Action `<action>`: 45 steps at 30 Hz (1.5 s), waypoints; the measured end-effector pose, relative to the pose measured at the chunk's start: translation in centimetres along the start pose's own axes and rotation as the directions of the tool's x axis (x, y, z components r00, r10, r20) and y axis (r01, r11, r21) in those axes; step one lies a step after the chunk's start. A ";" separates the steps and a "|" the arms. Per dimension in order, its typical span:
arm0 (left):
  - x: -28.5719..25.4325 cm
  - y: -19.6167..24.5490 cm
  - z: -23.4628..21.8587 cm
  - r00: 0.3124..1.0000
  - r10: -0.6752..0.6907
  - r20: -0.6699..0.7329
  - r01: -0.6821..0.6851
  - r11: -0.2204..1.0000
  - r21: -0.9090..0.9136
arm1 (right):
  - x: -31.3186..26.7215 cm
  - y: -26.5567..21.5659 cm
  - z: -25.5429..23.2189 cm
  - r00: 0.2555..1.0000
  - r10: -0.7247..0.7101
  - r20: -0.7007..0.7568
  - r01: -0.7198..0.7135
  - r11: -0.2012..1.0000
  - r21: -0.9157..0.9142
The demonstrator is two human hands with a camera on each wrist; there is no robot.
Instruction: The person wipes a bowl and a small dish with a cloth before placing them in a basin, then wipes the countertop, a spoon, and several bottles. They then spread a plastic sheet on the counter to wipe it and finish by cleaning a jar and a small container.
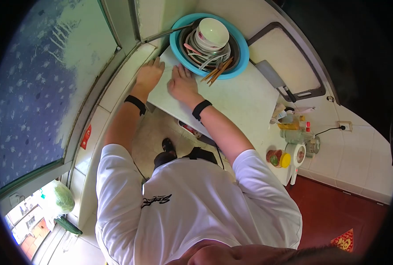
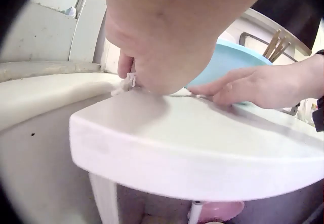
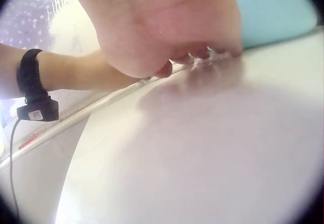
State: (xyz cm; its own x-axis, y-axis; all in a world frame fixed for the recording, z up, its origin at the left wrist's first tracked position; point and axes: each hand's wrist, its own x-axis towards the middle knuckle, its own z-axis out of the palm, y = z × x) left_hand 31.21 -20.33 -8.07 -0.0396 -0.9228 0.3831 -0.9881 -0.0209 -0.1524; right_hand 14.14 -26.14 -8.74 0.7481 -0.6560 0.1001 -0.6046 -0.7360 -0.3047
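Note:
My left hand (image 1: 150,76) reaches to the far left corner of the white table (image 1: 249,97). In the left wrist view its fingers hold crumpled, thin white material (image 2: 124,84), most of it hidden under the hand. Beside it, just in front of the light blue basin (image 1: 175,42), my right hand (image 1: 183,85) is low over the tabletop. White bits show between its bent fingers (image 3: 164,71) in the right wrist view. Whether this is cloth, tissue or plastic I cannot tell.
Stacked bowls (image 1: 214,32), spoons and chopsticks (image 1: 221,70) fill the basin. A cleaver (image 1: 269,74) and a cutting board (image 1: 285,57) lean at the back right. Bottles (image 1: 293,126) and a yellow-lidded jar (image 1: 279,159) stand on the right. A tiled ledge (image 1: 110,90) borders the left.

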 end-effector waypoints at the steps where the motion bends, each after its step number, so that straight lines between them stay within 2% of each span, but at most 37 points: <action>1: -0.3 0.0 0.6 1.000 0.000 -0.003 0.000 1.000 0.001 | 0.1 -0.3 0.0 1.000 0.019 -0.023 -0.019 0.999 -0.029; 3: -1.5 -0.2 1.0 0.983 -0.028 0.183 0.032 0.999 -0.017 | 0.0 -0.3 -0.2 0.998 -0.022 -0.058 0.019 0.999 -0.050; 5: -3.2 -0.4 0.4 0.979 -0.034 0.203 0.032 0.999 0.012 | -0.6 -0.2 -0.1 0.995 -0.051 -0.082 0.046 0.997 -0.065; 7: -4.6 0.0 -0.9 0.974 -0.044 0.222 0.036 0.999 0.040 | -0.8 -0.2 -0.5 0.977 -0.189 -0.095 0.188 0.982 -0.013; 9: -5.9 0.7 -2.0 0.945 -0.132 0.299 0.090 0.985 0.150 | -1.7 -0.6 -1.3 0.967 -0.242 -0.081 0.241 0.970 -0.012; 11: -7.8 2.0 -2.8 0.941 -0.173 0.292 0.121 0.975 0.188 | -2.8 -0.3 -1.6 0.953 -0.296 -0.067 0.296 0.955 -0.008; 13: -9.1 3.3 -3.5 0.937 -0.217 0.275 0.155 0.961 0.229 | -3.5 0.9 -2.3 0.902 -0.420 -0.099 0.414 0.907 -0.081; 17: -12.0 8.0 -4.7 0.926 -0.228 0.300 0.173 0.965 0.199 | -6.1 2.7 -3.9 0.895 -0.445 -0.031 0.442 0.894 -0.074; 19: -12.7 10.7 -5.7 0.930 -0.235 0.282 0.186 0.964 0.189 | -7.3 4.3 -4.0 0.839 -0.534 -0.106 0.512 0.841 -0.176; 20: -12.9 12.1 -6.3 0.921 -0.253 0.297 0.216 0.964 0.153 | -8.1 5.3 -4.1 0.835 -0.539 -0.111 0.517 0.838 -0.175; 22: -13.6 15.7 -7.1 0.909 -0.279 0.309 0.252 0.960 0.125 | -10.0 6.6 -5.5 0.846 -0.531 -0.043 0.520 0.841 -0.148; 24: -14.4 20.5 -7.0 0.893 -0.214 0.396 0.213 0.976 0.048 | -12.3 8.5 -6.2 0.825 -0.563 -0.048 0.548 0.819 -0.171; 25: -14.5 22.4 -7.1 0.894 -0.218 0.391 0.214 0.975 0.055 | -13.5 9.5 -6.7 0.810 -0.585 -0.046 0.567 0.800 -0.196; 27: -14.6 26.7 -7.5 0.873 -0.203 0.443 0.259 0.964 -0.068 | -16.3 11.9 -7.7 0.797 -0.603 -0.038 0.584 0.785 -0.205; 28: -14.5 29.0 -7.8 0.875 -0.197 0.442 0.253 0.965 -0.071 | -17.8 13.1 -8.3 0.783 -0.621 -0.027 0.603 0.769 -0.214; 30: -14.2 33.3 -8.6 0.865 -0.167 0.474 0.241 0.965 -0.100 | -21.3 15.8 -9.3 0.791 -0.611 -0.028 0.593 0.777 -0.211; 36: -13.7 44.1 -10.4 0.891 -0.027 0.453 0.131 0.971 -0.199 | -31.4 23.3 -12.6 0.815 -0.579 -0.020 0.560 0.797 -0.227; 39: -13.6 47.6 -10.3 0.892 0.106 0.440 0.056 0.939 -0.340 | -35.8 25.5 -14.2 0.829 -0.557 -0.052 0.534 0.815 -0.225; 43: -14.4 49.8 -10.1 0.891 0.118 0.439 0.074 0.915 -0.397 | -40.6 26.6 -15.1 0.879 -0.460 -0.125 0.450 0.887 -0.100; 45: -15.5 50.1 -9.2 0.850 0.322 0.417 -0.093 0.871 -0.483 | -42.6 27.3 -14.8 0.920 -0.367 -0.140 0.368 0.930 -0.022</action>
State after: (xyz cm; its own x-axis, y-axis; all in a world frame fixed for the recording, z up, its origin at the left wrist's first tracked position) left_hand -19.01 -3.49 -13.24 -0.2897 -0.9515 -0.1035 -0.9285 0.2532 0.2715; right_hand -38.28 -20.82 -7.29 0.8717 -0.3565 0.3363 -0.2931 -0.9292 -0.2252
